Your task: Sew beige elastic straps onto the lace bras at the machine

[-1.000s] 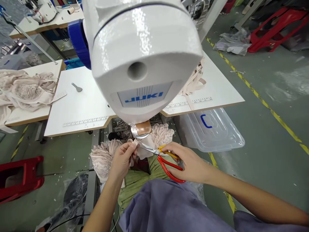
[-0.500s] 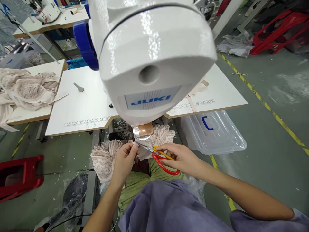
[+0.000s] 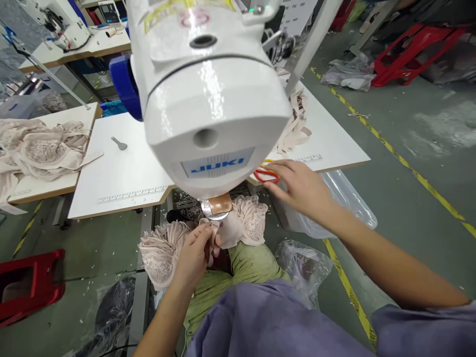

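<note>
My left hand point(image 3: 194, 250) is closed, pinching a narrow beige part of a lace bra point(image 3: 253, 220) just below the sewing machine head point(image 3: 211, 124). One gathered lace cup point(image 3: 163, 253) hangs to the left of that hand. Further right, my right hand point(image 3: 301, 191) reaches to the table's front edge. Its thumb and forefinger are at the handles of a pair of scissors point(image 3: 266, 174) with red and yellow grips. The blades are hidden behind the machine head. A metal plate with a brown patch point(image 3: 217, 206) sits beneath the head.
Beige straps point(image 3: 295, 131) lie on the right part of the white table point(image 3: 122, 173). A small grey tool point(image 3: 119, 144) rests on its left part. More beige bras point(image 3: 44, 146) are piled on the left table. A clear lidded box point(image 3: 345, 198) stands below right; a red stool point(image 3: 31, 287) is at left.
My right hand has carried the scissors away from the bra, up and right to the table edge. The left hand stays at the bra. The view has shifted, showing more of the machine.
</note>
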A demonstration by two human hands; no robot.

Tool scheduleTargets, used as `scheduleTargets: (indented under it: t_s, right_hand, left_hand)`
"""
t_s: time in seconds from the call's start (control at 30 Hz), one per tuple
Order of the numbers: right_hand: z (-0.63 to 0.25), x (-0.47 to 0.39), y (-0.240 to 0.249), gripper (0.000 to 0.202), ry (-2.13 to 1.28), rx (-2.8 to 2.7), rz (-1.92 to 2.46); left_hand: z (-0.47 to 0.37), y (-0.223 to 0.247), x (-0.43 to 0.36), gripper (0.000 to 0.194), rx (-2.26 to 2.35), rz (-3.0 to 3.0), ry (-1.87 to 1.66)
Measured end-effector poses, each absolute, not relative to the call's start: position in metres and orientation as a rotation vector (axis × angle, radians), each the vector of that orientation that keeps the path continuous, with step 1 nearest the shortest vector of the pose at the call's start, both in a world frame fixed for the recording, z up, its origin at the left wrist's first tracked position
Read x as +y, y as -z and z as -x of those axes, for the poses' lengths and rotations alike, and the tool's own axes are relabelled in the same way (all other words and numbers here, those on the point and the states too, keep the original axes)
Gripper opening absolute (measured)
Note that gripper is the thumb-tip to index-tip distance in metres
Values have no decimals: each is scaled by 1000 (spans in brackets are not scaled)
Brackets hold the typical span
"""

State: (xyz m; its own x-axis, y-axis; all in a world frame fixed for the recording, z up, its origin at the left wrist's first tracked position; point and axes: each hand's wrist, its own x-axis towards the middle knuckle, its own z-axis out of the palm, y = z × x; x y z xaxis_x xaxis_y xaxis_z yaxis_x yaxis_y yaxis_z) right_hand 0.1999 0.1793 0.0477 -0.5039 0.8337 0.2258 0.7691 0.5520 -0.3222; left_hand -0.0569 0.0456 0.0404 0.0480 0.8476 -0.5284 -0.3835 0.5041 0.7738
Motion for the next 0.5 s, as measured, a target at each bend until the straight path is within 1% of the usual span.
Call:
scheduleTargets:
  t_s: [0.07, 0.13, 0.2, 0.27, 0.33, 0.37, 0.4, 0.43, 0.5]
  right_hand:
    - [-179, 158, -48, 41, -379, -2519, 1068]
    - [-160, 133, -42, 33, -606, -2659, 742]
    - [-153, 117, -32, 27, -763, -2709, 565]
    - [-156, 116, -21, 27, -811, -2635, 704]
    - [-166, 123, -13, 21, -846, -2429, 1057]
    - [-170, 127, -10, 19, -908, -2266, 1237]
    - [-172, 130, -9, 21, -1031, -2070, 1373]
    - [-172, 130, -9, 25, -1207, -1850, 1446]
    - [-165, 123, -12, 31, -1602, -1380, 1433]
  left_hand:
    - [54, -49, 47, 21, 1100, -502, -855]
    - [51, -55, 49, 19, 1062, -607, -690]
    - [49, -56, 48, 23, 1113, -765, -565]
    - [49, -51, 42, 24, 1309, -912, -633]
    - [48, -37, 31, 20, 1554, -1032, -873]
    - [46, -28, 24, 22, 1617, -1062, -981]
    - [42, -18, 18, 30, 1609, -1069, -1046]
    - [35, -7, 12, 42, 1507, -1025, -1047]
    - [16, 12, 4, 81, 1131, -785, -957]
